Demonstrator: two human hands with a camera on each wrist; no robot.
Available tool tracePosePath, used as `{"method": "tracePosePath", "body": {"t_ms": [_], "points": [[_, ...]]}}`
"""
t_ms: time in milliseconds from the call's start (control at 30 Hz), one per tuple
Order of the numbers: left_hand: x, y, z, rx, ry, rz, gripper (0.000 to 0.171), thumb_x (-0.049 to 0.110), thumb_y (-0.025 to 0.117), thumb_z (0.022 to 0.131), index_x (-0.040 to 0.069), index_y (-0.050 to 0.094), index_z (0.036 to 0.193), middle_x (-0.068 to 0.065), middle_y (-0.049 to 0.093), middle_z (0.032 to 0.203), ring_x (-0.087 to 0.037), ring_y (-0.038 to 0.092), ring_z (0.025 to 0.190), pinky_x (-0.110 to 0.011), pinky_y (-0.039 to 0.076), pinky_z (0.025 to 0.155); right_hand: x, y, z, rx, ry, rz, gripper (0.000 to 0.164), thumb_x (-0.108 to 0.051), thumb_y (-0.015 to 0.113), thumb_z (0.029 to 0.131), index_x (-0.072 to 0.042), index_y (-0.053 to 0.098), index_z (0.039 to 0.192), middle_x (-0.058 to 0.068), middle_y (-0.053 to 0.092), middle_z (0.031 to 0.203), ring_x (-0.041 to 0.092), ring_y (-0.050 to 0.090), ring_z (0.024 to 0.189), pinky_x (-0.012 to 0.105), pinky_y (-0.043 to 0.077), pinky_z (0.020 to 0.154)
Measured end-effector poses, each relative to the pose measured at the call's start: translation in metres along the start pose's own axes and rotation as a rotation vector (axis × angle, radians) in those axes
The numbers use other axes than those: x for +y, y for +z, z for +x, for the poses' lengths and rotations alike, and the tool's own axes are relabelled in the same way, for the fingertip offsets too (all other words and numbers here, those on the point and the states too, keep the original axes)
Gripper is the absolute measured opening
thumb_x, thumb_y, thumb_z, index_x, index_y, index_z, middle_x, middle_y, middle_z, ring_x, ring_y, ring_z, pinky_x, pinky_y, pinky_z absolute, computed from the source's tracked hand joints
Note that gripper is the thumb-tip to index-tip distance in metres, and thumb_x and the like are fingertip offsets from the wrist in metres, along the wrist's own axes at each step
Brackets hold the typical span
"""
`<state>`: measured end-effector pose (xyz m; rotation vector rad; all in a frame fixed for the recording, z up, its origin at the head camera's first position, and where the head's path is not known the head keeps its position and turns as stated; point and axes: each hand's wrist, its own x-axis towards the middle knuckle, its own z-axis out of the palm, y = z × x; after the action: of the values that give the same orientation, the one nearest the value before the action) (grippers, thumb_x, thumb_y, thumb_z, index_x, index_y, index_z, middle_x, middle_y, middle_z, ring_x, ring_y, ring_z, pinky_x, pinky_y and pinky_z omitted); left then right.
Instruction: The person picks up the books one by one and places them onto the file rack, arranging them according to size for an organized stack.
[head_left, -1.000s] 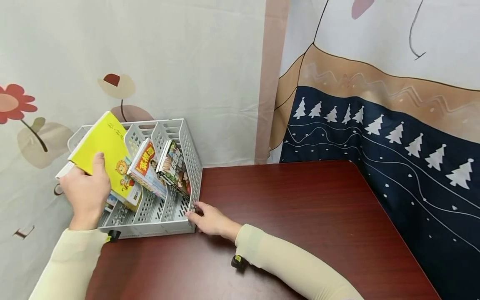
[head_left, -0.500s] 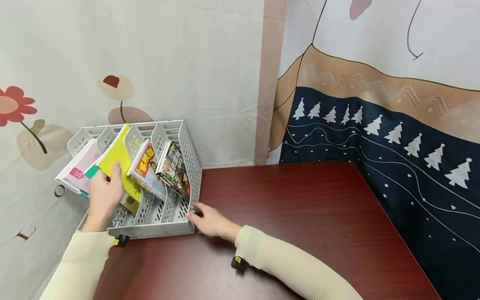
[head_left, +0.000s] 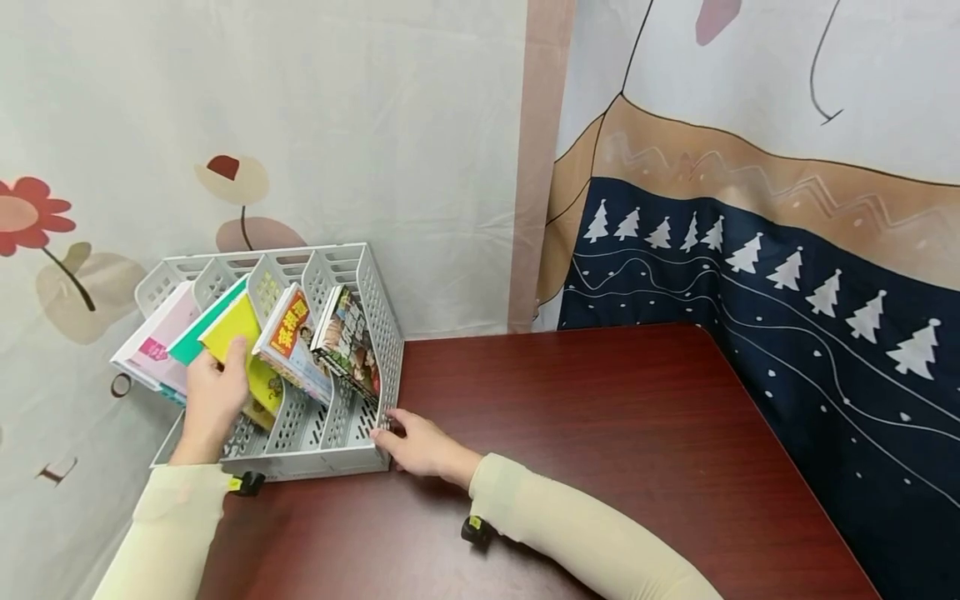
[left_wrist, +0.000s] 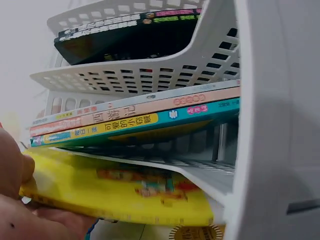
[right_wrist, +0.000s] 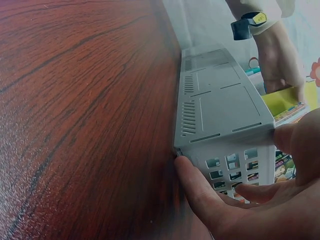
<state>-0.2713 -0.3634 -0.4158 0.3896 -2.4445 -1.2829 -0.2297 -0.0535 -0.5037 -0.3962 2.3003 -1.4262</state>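
Observation:
A grey perforated book rack [head_left: 322, 463] stands at the table's left, its dividers leaning. My left hand [head_left: 213, 400] pinches the near edge of a yellow book [head_left: 238, 323], thumb on the cover; the book sits tilted in the compartment second from the left. In the left wrist view the yellow book [left_wrist: 100, 187] lies along a divider, its lower part inside the rack. A teal-edged book [head_left: 197, 336] leans just left of it; whether the fingers touch it is hidden. My right hand [head_left: 427, 446] grips the rack's front right corner, thumb at the front, fingers along the side wall.
Pinkish-white books [head_left: 161, 333] lean in the leftmost compartment. Right of the yellow book are a red-and-blue covered book [head_left: 292, 329] and dark comic books [head_left: 352, 337]. A printed curtain [head_left: 450, 167] hangs behind the dark red table [head_left: 585, 433].
My left hand has lowered the yellow book into the rack and moved slightly right. The pink and teal books have come into view. The right hand stays on the corner.

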Motion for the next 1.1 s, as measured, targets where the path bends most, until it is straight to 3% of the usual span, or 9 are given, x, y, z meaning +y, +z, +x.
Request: {"method": "tracePosePath", "body": {"t_ms": [133,267,367,533,600,767,867,967,1100], "points": [[-0.002,0.000,0.002,0.038,-0.032,-0.005,0.057,0.049,0.048,0.115,0.001,0.063,0.143,-0.017,0.072,0.120,0.010,0.064,0.078,-0.010,0.056,0.067,0.000,0.000,-0.001,-0.006,-0.010,0.010,0.069,-0.052,0.062,0.110,-0.016,0.048,0.167,0.014,0.066,0.155,0.019,0.078,0.074,0.030,0.060,0.089],[-0.005,-0.003,0.001,-0.007,-0.034,0.088,0.063,0.051,0.049,0.114,-0.005,0.066,0.138,-0.035,0.071,0.131,0.009,0.061,0.073,-0.012,0.053,0.063,0.001,-0.001,0.000,0.002,-0.009,0.020,0.068,-0.052,0.063,0.110,-0.017,0.049,0.166,0.014,0.066,0.155,0.020,0.078,0.074,0.029,0.059,0.086],[-0.007,-0.007,0.000,-0.015,-0.021,0.148,0.066,0.054,0.050,0.114,-0.006,0.067,0.136,-0.035,0.073,0.125,0.008,0.059,0.070,-0.015,0.052,0.061,0.001,-0.002,0.001,0.006,-0.011,0.017,0.067,-0.053,0.063,0.110,-0.018,0.050,0.165,0.014,0.066,0.155,0.019,0.078,0.074,0.029,0.060,0.087],[0.001,-0.011,-0.005,0.111,0.008,0.094,0.052,0.048,0.062,0.109,0.008,0.073,0.142,0.009,0.072,0.086,0.009,0.055,0.067,-0.011,0.047,0.060,0.001,-0.002,0.000,0.008,-0.014,0.015,0.067,-0.052,0.064,0.110,-0.016,0.051,0.165,0.014,0.067,0.153,0.019,0.078,0.074,0.030,0.060,0.087],[0.009,-0.012,-0.009,0.200,0.034,0.018,0.043,0.041,0.066,0.107,0.018,0.075,0.143,0.016,0.077,0.087,0.013,0.062,0.072,-0.006,0.048,0.065,0.001,-0.002,0.000,0.005,-0.016,0.016,0.067,-0.052,0.064,0.110,-0.015,0.051,0.164,0.014,0.067,0.151,0.020,0.078,0.074,0.029,0.060,0.085],[0.037,-0.004,-0.030,0.458,0.288,-0.097,0.026,0.020,0.070,0.105,0.014,0.086,0.124,0.002,0.083,0.128,0.018,0.070,0.107,-0.004,0.051,0.096,0.002,-0.001,-0.001,-0.001,-0.017,0.031,0.066,-0.052,0.064,0.110,-0.015,0.052,0.163,0.016,0.069,0.148,0.023,0.078,0.075,0.029,0.060,0.082],[0.061,0.003,-0.049,0.562,0.467,-0.097,0.021,0.011,0.070,0.103,0.006,0.088,0.112,-0.011,0.085,0.121,0.012,0.071,0.114,-0.010,0.050,0.104,0.002,-0.001,0.000,-0.002,-0.014,0.049,0.065,-0.051,0.065,0.109,-0.015,0.053,0.163,0.016,0.068,0.150,0.023,0.079,0.075,0.029,0.061,0.080],[0.085,0.014,-0.071,0.556,0.568,-0.137,0.019,0.004,0.069,0.101,0.000,0.087,0.108,-0.024,0.083,0.113,0.014,0.071,0.108,-0.011,0.050,0.103,0.002,-0.002,0.000,-0.017,-0.004,0.106,0.064,-0.049,0.065,0.110,-0.014,0.053,0.162,0.015,0.069,0.148,0.024,0.079,0.078,0.032,0.065,0.075],[0.093,0.034,-0.093,0.381,0.665,-0.182,0.017,-0.006,0.069,0.099,-0.006,0.084,0.107,-0.031,0.081,0.100,0.014,0.069,0.095,-0.008,0.053,0.092,0.003,-0.006,0.001,-0.056,0.006,0.202,0.061,-0.044,0.067,0.110,-0.012,0.055,0.160,0.014,0.075,0.137,0.027,0.080,0.080,0.040,0.067,0.068]]}}
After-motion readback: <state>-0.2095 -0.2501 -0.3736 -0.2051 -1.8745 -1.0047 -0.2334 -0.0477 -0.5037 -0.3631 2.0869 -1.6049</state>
